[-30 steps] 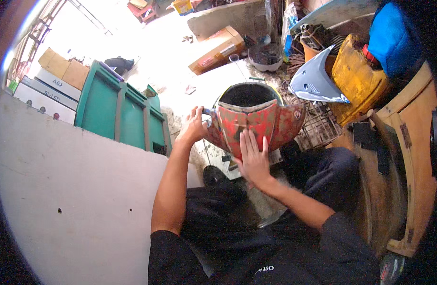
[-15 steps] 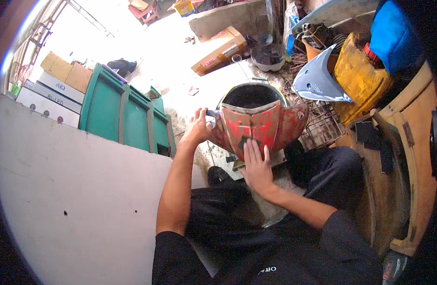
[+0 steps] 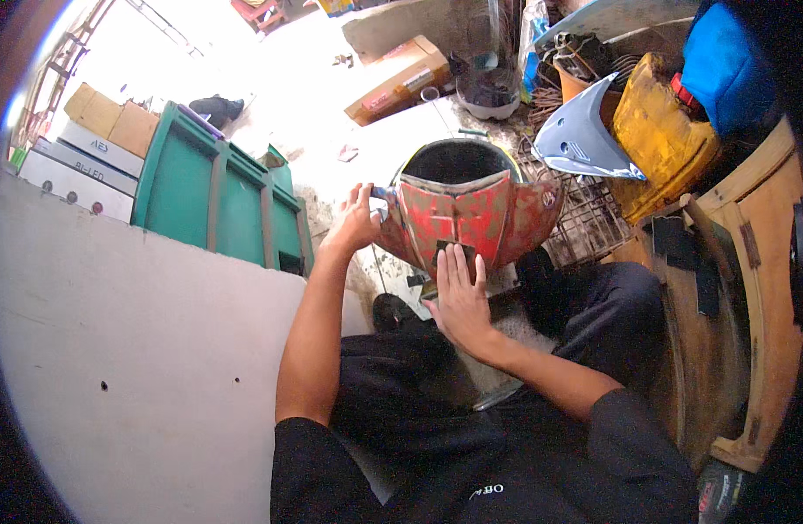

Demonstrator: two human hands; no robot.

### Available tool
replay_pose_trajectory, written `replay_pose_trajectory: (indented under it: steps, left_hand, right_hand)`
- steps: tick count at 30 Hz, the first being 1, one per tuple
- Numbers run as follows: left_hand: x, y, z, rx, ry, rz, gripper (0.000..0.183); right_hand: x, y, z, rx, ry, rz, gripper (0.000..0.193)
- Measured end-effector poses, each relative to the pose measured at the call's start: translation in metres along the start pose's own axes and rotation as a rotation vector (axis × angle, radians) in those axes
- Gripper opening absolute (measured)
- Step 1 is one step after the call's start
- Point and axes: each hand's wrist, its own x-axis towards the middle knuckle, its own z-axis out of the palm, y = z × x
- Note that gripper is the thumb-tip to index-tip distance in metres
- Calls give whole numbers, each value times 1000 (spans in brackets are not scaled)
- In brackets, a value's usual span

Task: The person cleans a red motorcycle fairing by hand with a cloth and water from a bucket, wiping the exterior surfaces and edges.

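Fingers pressed flat on a patchy red panel

The panel is held just on the near side of the black bucket. Left of the bucket, the panel's end is gripped by the curled left hand. Nearer than the bucket, a dark sheet is pressed under the nearly straight right hand, nothing being clasped. Dull brown-grey areas are exposed, but broad red remains; the surface is judged only partly worn down.

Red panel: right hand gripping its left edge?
No, the left hand holds that edge; the right hand lies flat, low on the red panel.
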Motion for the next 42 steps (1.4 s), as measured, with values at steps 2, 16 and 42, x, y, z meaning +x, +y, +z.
replay_pose_trajectory:
  steps: [2, 16, 42]
  left_hand:
    - [2, 1, 1, 19, -6, 3, 65]
    - [0, 1, 1, 21, -21, -29, 63]
    - [4, 1, 2, 54, -21, -8, 62]
  right_hand:
    - [1, -5, 1, -9, -15, 58, 91]
    - [-6, 7, 8, 46, -76, -16, 92]
    - [19, 34, 21, 206, 178, 202, 93]
